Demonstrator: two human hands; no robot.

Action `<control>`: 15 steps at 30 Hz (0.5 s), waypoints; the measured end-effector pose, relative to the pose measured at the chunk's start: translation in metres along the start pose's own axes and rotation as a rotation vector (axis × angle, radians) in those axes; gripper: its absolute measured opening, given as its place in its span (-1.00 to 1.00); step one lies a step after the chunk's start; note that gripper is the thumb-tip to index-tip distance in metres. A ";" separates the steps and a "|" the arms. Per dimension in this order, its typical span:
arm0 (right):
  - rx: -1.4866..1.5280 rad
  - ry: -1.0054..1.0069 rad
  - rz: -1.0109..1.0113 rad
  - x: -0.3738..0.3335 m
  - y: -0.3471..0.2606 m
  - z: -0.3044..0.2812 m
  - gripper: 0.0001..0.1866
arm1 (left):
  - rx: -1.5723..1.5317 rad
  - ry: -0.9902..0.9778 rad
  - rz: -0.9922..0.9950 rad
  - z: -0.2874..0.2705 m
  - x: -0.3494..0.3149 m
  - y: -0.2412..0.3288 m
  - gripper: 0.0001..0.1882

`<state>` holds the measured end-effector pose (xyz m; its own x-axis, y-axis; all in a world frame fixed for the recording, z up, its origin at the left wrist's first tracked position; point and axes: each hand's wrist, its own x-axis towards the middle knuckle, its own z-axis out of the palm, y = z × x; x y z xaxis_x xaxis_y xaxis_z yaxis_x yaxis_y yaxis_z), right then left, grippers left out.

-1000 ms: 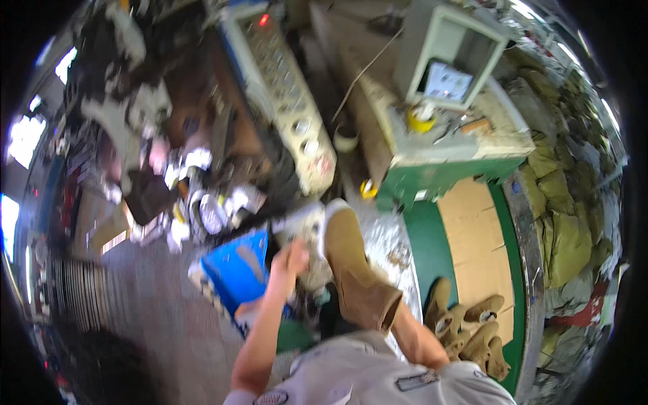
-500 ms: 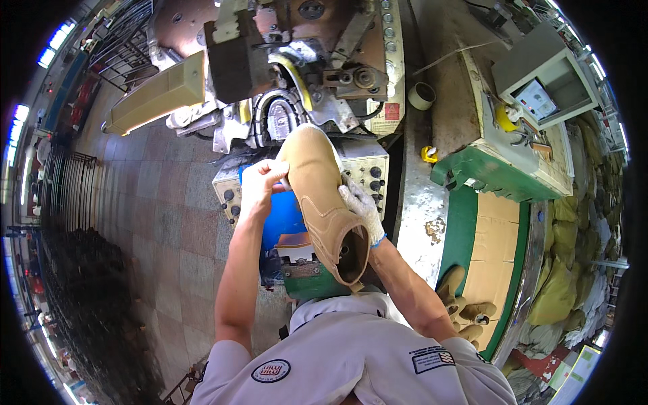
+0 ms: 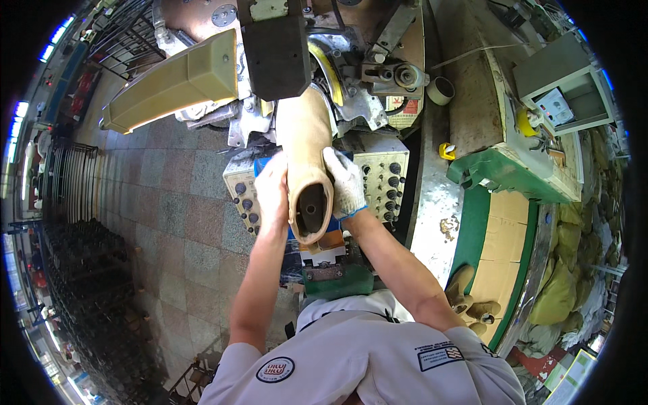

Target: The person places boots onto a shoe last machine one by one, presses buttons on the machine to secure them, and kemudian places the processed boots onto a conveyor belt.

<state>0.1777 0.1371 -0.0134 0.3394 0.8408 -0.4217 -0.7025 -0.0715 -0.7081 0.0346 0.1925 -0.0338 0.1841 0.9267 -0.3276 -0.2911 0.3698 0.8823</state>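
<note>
A tan boot upper (image 3: 305,145) points away from me, its toe inside the jaws of a metal shoe-making machine (image 3: 351,101) under a dark block (image 3: 273,57). Its round collar opens toward me, and a dark last with a hole shows inside. My bare left hand (image 3: 272,189) grips the boot's left side near the collar. Opposite it, my right hand (image 3: 346,181), in a white knit glove with a blue cuff, presses on the right side. The toe's tip is hidden beneath the block.
Knobbed control panels (image 3: 386,182) flank the boot. A long tan machine cover (image 3: 175,84) juts out to the left. On the right stand a green-edged bench (image 3: 506,172), a tape roll (image 3: 441,90) and an open grey box (image 3: 567,81). More tan boots (image 3: 461,287) lie at lower right.
The boot has moved forward into the machine and turned straighter, its toe now under the block. Both hands moved with it; my left hand shifted from near the toe toward the collar.
</note>
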 end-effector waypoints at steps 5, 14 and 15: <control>-0.091 0.012 -0.053 0.003 0.003 -0.006 -0.50 | -0.122 -0.059 -0.216 -0.008 -0.006 -0.038 -0.52; -0.209 0.001 -0.209 0.016 0.019 -0.007 -0.54 | -0.069 -0.116 -0.128 -0.017 0.006 -0.042 -0.53; -0.178 0.024 -0.157 0.015 0.016 -0.004 -0.55 | -0.052 -0.140 -0.116 -0.017 0.007 -0.041 -0.53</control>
<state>0.1743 0.1466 -0.0338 0.4522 0.8363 -0.3101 -0.5188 -0.0362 -0.8541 0.0318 0.1849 -0.0776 0.3469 0.8606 -0.3728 -0.3077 0.4799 0.8216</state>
